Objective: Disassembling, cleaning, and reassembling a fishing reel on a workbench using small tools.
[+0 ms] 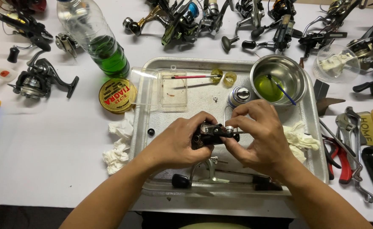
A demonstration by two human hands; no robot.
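Both hands, left and right, grip closed on black reel body over metal tray, steel bowl beyond.

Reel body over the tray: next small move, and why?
Probably a slight turn or press of the small silver part to seat it, keeping the work over the metal tray. The left hand grips the black reel body; the right hand pinches the silver part at its end, so a dropped piece would land in the tray.
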